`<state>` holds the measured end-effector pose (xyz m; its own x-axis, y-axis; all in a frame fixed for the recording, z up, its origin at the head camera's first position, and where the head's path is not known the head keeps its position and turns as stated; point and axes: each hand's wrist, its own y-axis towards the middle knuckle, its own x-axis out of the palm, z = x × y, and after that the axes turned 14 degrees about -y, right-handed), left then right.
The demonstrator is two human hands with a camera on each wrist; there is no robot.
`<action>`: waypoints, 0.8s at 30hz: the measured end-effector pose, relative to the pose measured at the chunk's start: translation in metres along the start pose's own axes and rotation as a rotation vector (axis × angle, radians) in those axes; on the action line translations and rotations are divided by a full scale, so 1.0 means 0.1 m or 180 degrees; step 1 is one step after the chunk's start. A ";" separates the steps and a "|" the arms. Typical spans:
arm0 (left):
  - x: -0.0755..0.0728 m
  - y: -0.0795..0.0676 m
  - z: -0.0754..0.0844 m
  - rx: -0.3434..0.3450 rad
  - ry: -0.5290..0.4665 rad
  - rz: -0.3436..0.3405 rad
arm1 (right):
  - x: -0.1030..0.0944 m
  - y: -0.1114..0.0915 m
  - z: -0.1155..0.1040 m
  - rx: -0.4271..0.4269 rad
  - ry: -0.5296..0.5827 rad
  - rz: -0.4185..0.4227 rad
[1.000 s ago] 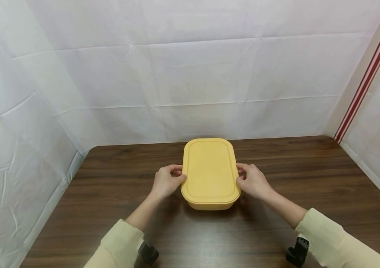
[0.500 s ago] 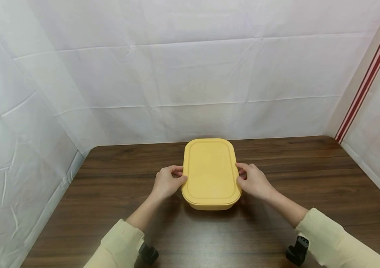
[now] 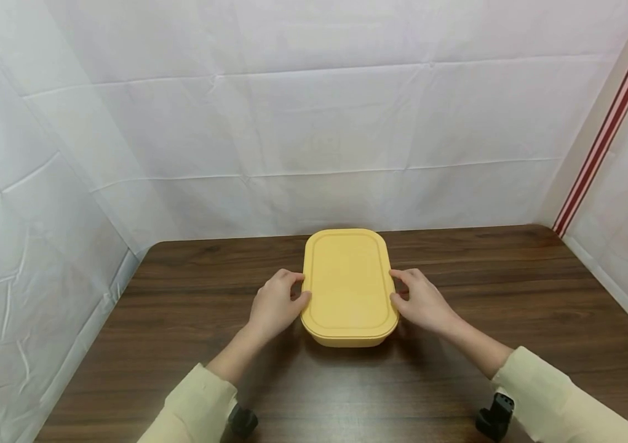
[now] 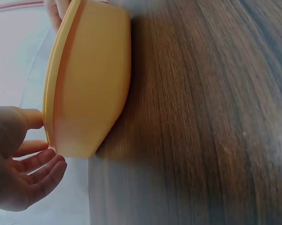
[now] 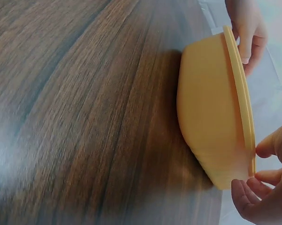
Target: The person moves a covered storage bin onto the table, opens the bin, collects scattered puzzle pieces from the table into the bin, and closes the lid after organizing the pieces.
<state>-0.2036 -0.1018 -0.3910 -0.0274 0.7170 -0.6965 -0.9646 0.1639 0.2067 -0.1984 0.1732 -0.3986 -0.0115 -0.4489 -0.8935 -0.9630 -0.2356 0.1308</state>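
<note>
A yellow food container (image 4: 91, 79) stands upright on the wooden table, its flat rounded-corner lid (image 3: 349, 280) on top. At the lid's left long edge, my left hand (image 3: 275, 304) holds the rim between thumb and index finger. Opposite it, my right hand (image 3: 423, 303) holds the right rim in the same way. Both wrist views show the thumb and index fingertips on the lid's edge, with the other fingers loosely bent below the rim. The inside of the container is hidden.
The dark wooden table (image 3: 197, 295) extends on both sides of the container. White cloth (image 3: 314, 123) hangs behind and at the sides, with a red-striped strip (image 3: 607, 129) at the right. Black wrist devices (image 3: 495, 417) sit at both cuffs.
My fingers have shifted on the rim: on both hands the index finger now lies at the lid's edge, apart from the thumb. The container has barely moved.
</note>
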 end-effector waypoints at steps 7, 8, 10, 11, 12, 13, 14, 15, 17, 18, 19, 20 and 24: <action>-0.07 -0.04 -0.02 0.0376 0.0238 -0.0333 | 0.01 -0.07 0.00 -0.0550 -0.0414 0.0235; -0.09 -0.05 -0.03 0.0413 0.0234 -0.0415 | 0.01 -0.08 0.00 -0.0596 -0.0454 0.0229; -0.13 -0.07 -0.04 0.0483 0.0235 -0.0579 | 0.00 -0.10 0.00 -0.0667 -0.0486 0.0191; -0.14 -0.07 -0.05 0.0503 0.0234 -0.0655 | 0.00 -0.10 0.00 -0.0692 -0.0493 0.0164; -0.15 -0.08 -0.05 0.0519 0.0229 -0.0726 | -0.01 -0.11 0.00 -0.0718 -0.0497 0.0140; -0.17 -0.09 -0.05 0.0529 0.0222 -0.0788 | -0.01 -0.12 0.00 -0.0748 -0.0493 0.0118; -0.18 -0.10 -0.06 0.0533 0.0217 -0.0837 | -0.01 -0.12 0.00 -0.0783 -0.0493 0.0093; -0.19 -0.10 -0.06 0.0528 0.0203 -0.0878 | -0.01 -0.12 0.00 -0.0821 -0.0490 0.0070; -0.19 -0.11 -0.06 0.0525 0.0181 -0.0930 | -0.02 -0.12 0.01 -0.0879 -0.0483 0.0018; -0.20 -0.11 -0.05 0.0526 0.0177 -0.0948 | -0.02 -0.13 0.01 -0.0908 -0.0483 -0.0006; -0.20 -0.11 -0.05 0.0525 0.0182 -0.0959 | -0.02 -0.13 0.02 -0.0930 -0.0486 -0.0031; -0.20 -0.12 -0.05 0.0525 0.0188 -0.0968 | -0.02 -0.13 0.03 -0.0942 -0.0495 -0.0057; -0.21 -0.12 -0.05 0.0541 0.0212 -0.0978 | -0.02 -0.14 0.03 -0.0971 -0.0510 -0.0081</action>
<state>-0.1923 -0.1221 -0.3826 0.2349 0.5719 -0.7860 -0.8731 0.4796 0.0880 -0.1853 0.1804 -0.4000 -0.0541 -0.3042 -0.9511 -0.8389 -0.5027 0.2085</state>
